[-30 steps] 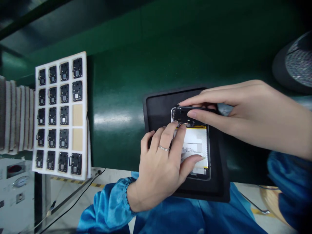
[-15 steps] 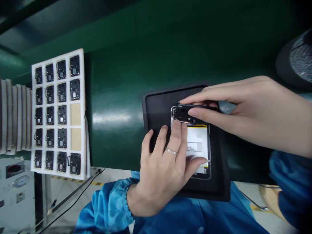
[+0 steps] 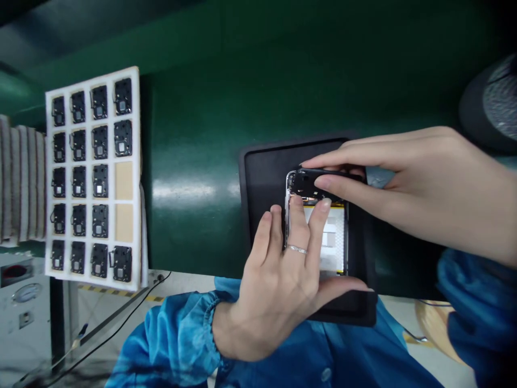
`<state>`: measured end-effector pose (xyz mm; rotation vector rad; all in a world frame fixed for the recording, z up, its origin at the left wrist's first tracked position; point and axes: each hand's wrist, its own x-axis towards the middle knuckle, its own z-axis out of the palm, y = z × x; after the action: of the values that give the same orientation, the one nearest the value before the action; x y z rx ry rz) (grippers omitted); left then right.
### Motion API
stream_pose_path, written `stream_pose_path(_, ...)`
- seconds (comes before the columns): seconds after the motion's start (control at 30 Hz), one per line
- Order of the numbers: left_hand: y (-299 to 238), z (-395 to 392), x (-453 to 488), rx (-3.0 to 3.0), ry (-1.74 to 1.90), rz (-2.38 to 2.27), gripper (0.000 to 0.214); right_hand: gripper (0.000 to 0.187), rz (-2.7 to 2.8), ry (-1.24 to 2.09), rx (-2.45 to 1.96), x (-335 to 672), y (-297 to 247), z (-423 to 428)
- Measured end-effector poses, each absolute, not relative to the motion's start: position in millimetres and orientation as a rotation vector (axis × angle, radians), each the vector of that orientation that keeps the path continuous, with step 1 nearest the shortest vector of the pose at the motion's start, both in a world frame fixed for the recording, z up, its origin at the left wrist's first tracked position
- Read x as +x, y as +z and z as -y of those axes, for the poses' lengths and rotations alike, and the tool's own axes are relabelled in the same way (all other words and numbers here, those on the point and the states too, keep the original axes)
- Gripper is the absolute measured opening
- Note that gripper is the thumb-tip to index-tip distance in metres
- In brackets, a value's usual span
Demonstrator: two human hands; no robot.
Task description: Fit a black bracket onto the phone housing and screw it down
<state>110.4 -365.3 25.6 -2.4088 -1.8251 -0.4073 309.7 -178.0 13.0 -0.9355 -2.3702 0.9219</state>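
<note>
An opened phone point(image 3: 334, 237) with a white and yellow battery lies in a black tray point(image 3: 262, 178) on the green belt. My left hand point(image 3: 283, 275) rests flat on the phone, fingers spread, its thumb along the tray's near edge and a ring on one finger. My right hand point(image 3: 407, 183) pinches a small black cover part point(image 3: 307, 183) between thumb and fingers at the phone's top end. Both sleeves are blue.
At the left a white foam tray point(image 3: 93, 178) holds several small black parts and has two vacant cells. Stacked foam trays point(image 3: 20, 183) stand further left. A dark round object point(image 3: 490, 102) sits at the right edge. Cables run along the bench front.
My left hand has slid to the right and further over the phone, now covering its lower part. My right hand has kept its pinch at the top. The view shifted slightly.
</note>
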Motion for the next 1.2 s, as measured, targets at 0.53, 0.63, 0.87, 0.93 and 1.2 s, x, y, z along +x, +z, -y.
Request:
stream_pose_path(0.53, 18.1, 296.1, 40.7, -2.606, -0.873, 1.663, 0.033, 0.055, 2.207, 1.203, -1.128, 296.6, 17.9, 190.5)
stream_pose_path(0.63, 14.5, 294.6, 40.0, -2.609, -0.862, 1.71, 0.03, 0.051, 2.306, 1.052, -1.063, 300.5, 23.1, 190.9)
stream_pose_path(0.87, 22.9, 292.2, 39.4, -2.693, -0.749, 1.84, 0.029, 0.038, 2.453, 0.466, -0.905, 329.5, 17.7, 212.3)
stream_pose_path(0.93, 24.5, 291.9, 39.8, -2.717, -0.721, 1.887, 0.031, 0.045, 2.478, 0.435, -0.871, 335.5, 9.9, 220.3)
stream_pose_path(1.2, 25.1, 286.6, 40.6, -2.684, -0.806, 1.839, 0.026, 0.055, 2.44, 0.452, -0.891, 334.0, -0.1, 228.2)
